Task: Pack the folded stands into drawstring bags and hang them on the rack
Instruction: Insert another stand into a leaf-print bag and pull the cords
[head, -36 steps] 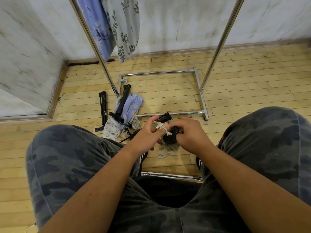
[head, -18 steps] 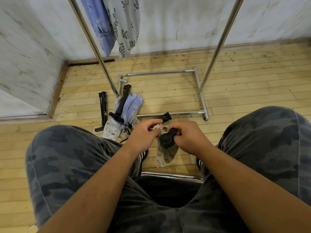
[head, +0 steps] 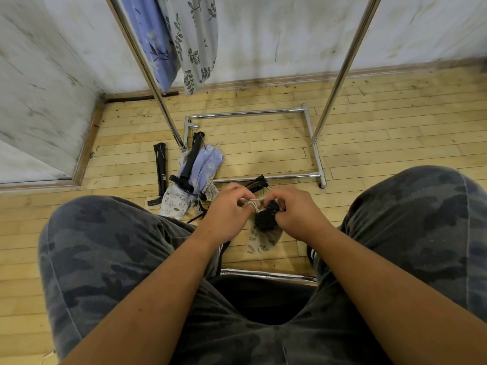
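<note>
Drawstring bag point(head: 263, 239) hangs between the knees, above the floor, and I see the black folded stand point(head: 267, 219) poking out of its top. The left hand point(head: 226, 214) pinches the white cord point(head: 253, 202). The right hand point(head: 297, 212) grips the bag's neck. Two more bags point(head: 189, 40) hang on the rack point(head: 313, 143).

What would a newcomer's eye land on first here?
At centre, the left hand pinches a white drawstring while the right hand grips a pale printed cloth bag with a black folded stand poking out. Behind, a blue floral bag and a grey leaf-print bag hang beside the chrome rack pole.
</note>
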`<state>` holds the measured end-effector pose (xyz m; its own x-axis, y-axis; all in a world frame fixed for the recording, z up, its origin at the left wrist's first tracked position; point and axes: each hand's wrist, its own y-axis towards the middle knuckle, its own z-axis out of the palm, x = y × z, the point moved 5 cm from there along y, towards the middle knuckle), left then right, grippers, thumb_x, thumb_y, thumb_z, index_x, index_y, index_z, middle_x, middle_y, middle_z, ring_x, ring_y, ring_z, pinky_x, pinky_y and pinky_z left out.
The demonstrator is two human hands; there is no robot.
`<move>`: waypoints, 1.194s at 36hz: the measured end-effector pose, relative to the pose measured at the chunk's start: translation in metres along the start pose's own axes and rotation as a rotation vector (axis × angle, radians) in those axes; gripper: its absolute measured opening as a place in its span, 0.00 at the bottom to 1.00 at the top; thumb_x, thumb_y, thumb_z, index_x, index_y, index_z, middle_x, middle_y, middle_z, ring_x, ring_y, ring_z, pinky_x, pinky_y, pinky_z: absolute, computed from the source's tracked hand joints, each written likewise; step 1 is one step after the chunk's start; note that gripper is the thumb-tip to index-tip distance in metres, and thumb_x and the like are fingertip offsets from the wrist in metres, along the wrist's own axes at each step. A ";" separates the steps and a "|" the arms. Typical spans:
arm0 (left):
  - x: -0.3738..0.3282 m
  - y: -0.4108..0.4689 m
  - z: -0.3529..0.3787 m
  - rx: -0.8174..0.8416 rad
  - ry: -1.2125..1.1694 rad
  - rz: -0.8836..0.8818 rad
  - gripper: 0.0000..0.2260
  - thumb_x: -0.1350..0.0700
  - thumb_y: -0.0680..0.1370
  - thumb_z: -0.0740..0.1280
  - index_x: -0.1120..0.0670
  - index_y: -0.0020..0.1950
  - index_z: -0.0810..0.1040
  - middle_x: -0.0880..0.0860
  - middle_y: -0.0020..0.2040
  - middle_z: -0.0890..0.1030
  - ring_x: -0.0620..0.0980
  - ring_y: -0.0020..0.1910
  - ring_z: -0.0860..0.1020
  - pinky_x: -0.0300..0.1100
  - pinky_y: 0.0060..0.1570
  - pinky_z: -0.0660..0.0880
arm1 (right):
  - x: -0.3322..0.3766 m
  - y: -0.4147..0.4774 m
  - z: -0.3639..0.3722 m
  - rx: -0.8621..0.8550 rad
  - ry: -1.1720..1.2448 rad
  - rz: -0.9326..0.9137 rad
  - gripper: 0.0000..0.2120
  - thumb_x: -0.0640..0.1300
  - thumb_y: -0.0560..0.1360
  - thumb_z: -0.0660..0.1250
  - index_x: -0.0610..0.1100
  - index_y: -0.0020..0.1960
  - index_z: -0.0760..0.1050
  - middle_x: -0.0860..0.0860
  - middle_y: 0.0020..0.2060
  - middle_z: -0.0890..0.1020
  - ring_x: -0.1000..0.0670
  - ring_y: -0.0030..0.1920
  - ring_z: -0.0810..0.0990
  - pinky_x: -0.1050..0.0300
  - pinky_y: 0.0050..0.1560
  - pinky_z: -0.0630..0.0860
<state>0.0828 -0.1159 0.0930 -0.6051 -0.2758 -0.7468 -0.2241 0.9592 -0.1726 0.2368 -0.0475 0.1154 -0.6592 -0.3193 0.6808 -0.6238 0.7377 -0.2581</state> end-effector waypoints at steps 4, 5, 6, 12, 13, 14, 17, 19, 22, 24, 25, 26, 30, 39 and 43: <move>0.000 -0.003 0.003 0.078 -0.197 -0.083 0.04 0.49 0.82 0.69 0.47 0.50 0.82 0.47 0.42 0.82 0.42 0.38 0.78 0.42 0.42 0.77 | -0.010 0.003 0.001 -0.022 0.109 0.093 0.19 0.28 0.74 0.65 0.51 0.54 0.77 0.53 0.35 0.73 0.53 0.35 0.70 0.63 0.33 0.68; -0.001 -0.003 0.003 0.083 -0.216 -0.086 0.05 0.49 0.82 0.69 0.48 0.51 0.82 0.47 0.42 0.82 0.42 0.37 0.77 0.42 0.40 0.77 | -0.013 0.004 0.002 -0.029 0.140 0.121 0.18 0.29 0.74 0.66 0.51 0.55 0.76 0.52 0.36 0.74 0.52 0.36 0.71 0.61 0.34 0.71; -0.002 -0.003 0.003 0.086 -0.230 -0.084 0.05 0.49 0.82 0.69 0.48 0.51 0.82 0.47 0.41 0.82 0.41 0.36 0.76 0.39 0.38 0.75 | -0.016 0.005 0.002 -0.042 0.166 0.149 0.17 0.31 0.75 0.67 0.52 0.55 0.75 0.51 0.37 0.74 0.51 0.37 0.73 0.58 0.36 0.75; -0.003 -0.005 0.007 0.139 -0.344 -0.086 0.04 0.51 0.82 0.70 0.51 0.53 0.83 0.43 0.40 0.81 0.37 0.35 0.75 0.30 0.38 0.71 | -0.029 0.007 0.009 -0.041 0.306 0.304 0.08 0.39 0.78 0.69 0.49 0.54 0.80 0.47 0.43 0.79 0.44 0.44 0.84 0.44 0.47 0.86; -0.003 -0.005 0.008 0.148 -0.367 -0.092 0.05 0.51 0.82 0.70 0.51 0.54 0.83 0.42 0.39 0.81 0.37 0.35 0.74 0.30 0.38 0.71 | -0.030 0.008 0.010 -0.036 0.325 0.320 0.07 0.39 0.78 0.69 0.48 0.54 0.80 0.46 0.44 0.81 0.43 0.45 0.84 0.43 0.47 0.86; -0.003 -0.006 0.008 0.151 -0.386 -0.095 0.05 0.52 0.81 0.70 0.51 0.54 0.83 0.40 0.37 0.80 0.38 0.34 0.74 0.31 0.37 0.71 | -0.032 0.007 0.012 -0.028 0.351 0.339 0.08 0.39 0.78 0.68 0.48 0.56 0.80 0.45 0.46 0.82 0.43 0.46 0.85 0.43 0.47 0.86; -0.004 -0.006 0.008 0.150 -0.424 -0.105 0.04 0.52 0.81 0.71 0.51 0.53 0.83 0.41 0.37 0.80 0.42 0.35 0.74 0.35 0.38 0.72 | -0.036 0.007 0.019 0.026 0.480 0.422 0.11 0.38 0.81 0.65 0.46 0.61 0.80 0.43 0.52 0.82 0.43 0.51 0.85 0.44 0.49 0.86; -0.003 -0.006 0.007 0.133 -0.450 -0.125 0.03 0.52 0.80 0.72 0.49 0.52 0.83 0.44 0.38 0.81 0.45 0.37 0.76 0.43 0.41 0.75 | -0.033 0.006 0.021 0.064 0.576 0.467 0.13 0.38 0.82 0.61 0.44 0.61 0.81 0.42 0.53 0.83 0.43 0.53 0.84 0.42 0.52 0.86; -0.001 -0.005 0.006 0.119 -0.461 -0.151 0.03 0.52 0.80 0.73 0.48 0.52 0.83 0.45 0.39 0.82 0.45 0.39 0.78 0.48 0.45 0.79 | -0.026 0.004 0.022 0.132 0.763 0.517 0.16 0.35 0.79 0.57 0.38 0.59 0.82 0.40 0.52 0.84 0.41 0.52 0.84 0.43 0.56 0.84; -0.001 -0.005 0.006 0.129 -0.454 -0.152 0.04 0.52 0.79 0.73 0.49 0.53 0.83 0.45 0.39 0.82 0.45 0.39 0.78 0.45 0.44 0.78 | -0.024 0.005 0.021 0.166 0.829 0.506 0.17 0.36 0.78 0.58 0.35 0.62 0.80 0.39 0.54 0.84 0.42 0.51 0.83 0.46 0.54 0.83; -0.003 -0.006 0.006 0.134 -0.458 -0.153 0.04 0.53 0.79 0.73 0.51 0.53 0.83 0.46 0.39 0.82 0.45 0.38 0.78 0.43 0.43 0.77 | -0.024 0.006 0.022 0.178 0.827 0.484 0.16 0.38 0.78 0.60 0.36 0.62 0.81 0.39 0.54 0.84 0.42 0.52 0.83 0.47 0.53 0.83; -0.003 -0.006 0.006 0.136 -0.464 -0.155 0.05 0.53 0.79 0.74 0.51 0.54 0.84 0.47 0.40 0.83 0.45 0.39 0.79 0.42 0.43 0.78 | -0.025 0.007 0.024 0.180 0.799 0.457 0.15 0.40 0.79 0.64 0.38 0.62 0.81 0.41 0.54 0.84 0.43 0.53 0.84 0.48 0.53 0.84; -0.006 -0.006 0.004 0.127 -0.460 -0.144 0.07 0.55 0.79 0.74 0.50 0.56 0.84 0.52 0.50 0.86 0.50 0.48 0.84 0.43 0.50 0.81 | -0.035 0.012 0.030 0.128 0.614 0.386 0.17 0.47 0.75 0.75 0.46 0.63 0.82 0.48 0.54 0.85 0.46 0.56 0.84 0.45 0.59 0.83; -0.020 -0.013 0.002 0.189 -0.456 -0.098 0.10 0.53 0.78 0.75 0.48 0.59 0.82 0.49 0.50 0.86 0.44 0.49 0.84 0.37 0.50 0.81 | -0.029 0.009 0.024 0.131 0.528 0.308 0.19 0.46 0.76 0.75 0.47 0.66 0.79 0.48 0.53 0.84 0.51 0.50 0.83 0.59 0.45 0.79; -0.022 -0.014 0.002 0.205 -0.399 -0.076 0.11 0.50 0.77 0.76 0.44 0.59 0.81 0.50 0.50 0.84 0.44 0.47 0.82 0.39 0.48 0.81 | -0.031 0.009 0.026 0.143 0.488 0.301 0.19 0.46 0.75 0.76 0.48 0.65 0.79 0.49 0.53 0.84 0.52 0.46 0.82 0.60 0.42 0.77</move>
<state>0.1009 -0.1230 0.1107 -0.2425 -0.3390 -0.9090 -0.0765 0.9407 -0.3304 0.2409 -0.0467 0.0743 -0.5677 0.2275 0.7912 -0.5119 0.6551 -0.5557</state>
